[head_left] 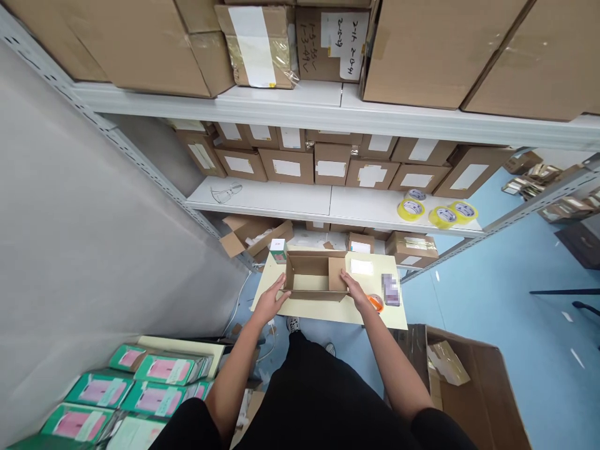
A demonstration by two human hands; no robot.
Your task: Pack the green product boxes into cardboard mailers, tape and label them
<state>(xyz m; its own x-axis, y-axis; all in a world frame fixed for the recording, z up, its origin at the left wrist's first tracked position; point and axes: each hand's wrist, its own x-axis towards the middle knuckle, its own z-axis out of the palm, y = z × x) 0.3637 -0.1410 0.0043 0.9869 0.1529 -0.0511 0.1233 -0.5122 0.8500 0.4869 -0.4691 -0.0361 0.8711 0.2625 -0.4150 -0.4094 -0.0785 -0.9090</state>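
A small cardboard box (313,295) without a closed top stands on the pale yellow table (323,309), and its light inner bottom shows. My left hand (272,302) grips its left end, the thumb near the front wall and the fingers along the side. At the right end, my right hand (355,291) holds the box by the side where a flap is folded inward. Just beyond my left hand is a small white and green carton (278,250). Close to my right wrist lies a roll of orange tape (375,303).
White paper (361,267) and a pixelated purple item (391,290) lie on the table's right. Ahead, a metal shelf (281,199) carries boxes, clear glasses (225,192) and yellow tape rolls (411,209). Green cartons (154,399) are stacked at lower left; a large open carton (473,400) stands at right.
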